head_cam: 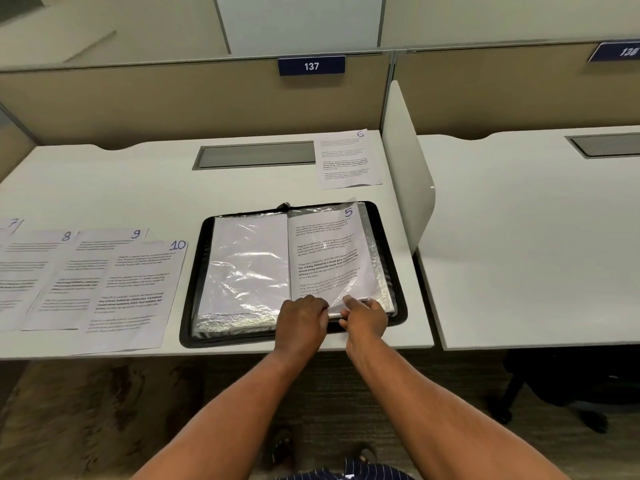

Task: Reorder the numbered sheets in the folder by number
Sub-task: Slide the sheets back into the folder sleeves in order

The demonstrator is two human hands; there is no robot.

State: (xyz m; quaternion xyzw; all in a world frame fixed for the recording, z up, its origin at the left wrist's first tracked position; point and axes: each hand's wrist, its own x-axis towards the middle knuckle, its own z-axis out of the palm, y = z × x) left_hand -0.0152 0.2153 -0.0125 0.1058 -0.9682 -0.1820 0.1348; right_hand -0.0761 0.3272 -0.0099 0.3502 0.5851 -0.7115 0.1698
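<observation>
On the white desk [104, 178], just in front of us, a black zipped folder [194, 271] is lying open, and the white printed sheet numbered 5 [325, 258] is sitting in the clear plastic sleeve [375, 271] on its right side. Our left hand [303, 320] is curling its fingers on the lower edge of that sleeve, near the spine. Our right hand [365, 318] is pinching the lower edge of the same page between thumb and fingers. Sheet 6 [346, 161] is lying beyond the folder, at the far right. Sheet 7 [12, 225], sheet 8 [34, 251], sheet 9 [104, 244] and sheet 10 [135, 289] are overlapping at the left.
</observation>
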